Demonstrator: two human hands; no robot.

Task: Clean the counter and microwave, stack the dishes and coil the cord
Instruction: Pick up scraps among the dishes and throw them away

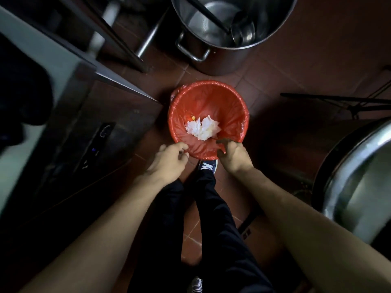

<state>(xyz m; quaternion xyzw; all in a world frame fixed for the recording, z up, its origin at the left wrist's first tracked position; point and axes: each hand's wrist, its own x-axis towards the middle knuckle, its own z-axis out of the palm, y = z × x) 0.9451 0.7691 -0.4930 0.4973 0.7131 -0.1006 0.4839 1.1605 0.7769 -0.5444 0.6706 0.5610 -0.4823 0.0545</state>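
Note:
A red bin (224,98) lined with a red plastic bag stands on the floor right below me. Crumpled white tissue (203,127) lies at its bottom beside a small yellow scrap. My left hand (169,159) is at the near left of the rim, with curled fingers and thumb pinching the liner's edge. At the near right of the rim, my right hand (231,154) pinches the liner between fingers and thumb. The microwave, dishes and cord are out of view.
A steel counter (69,85) with a dark control panel runs along the left. A large steel pot (228,28) holding a ladle stands behind the bin. Another steel vessel (357,178) is at the right. My shoe (208,167) touches the bin on the brown tiled floor.

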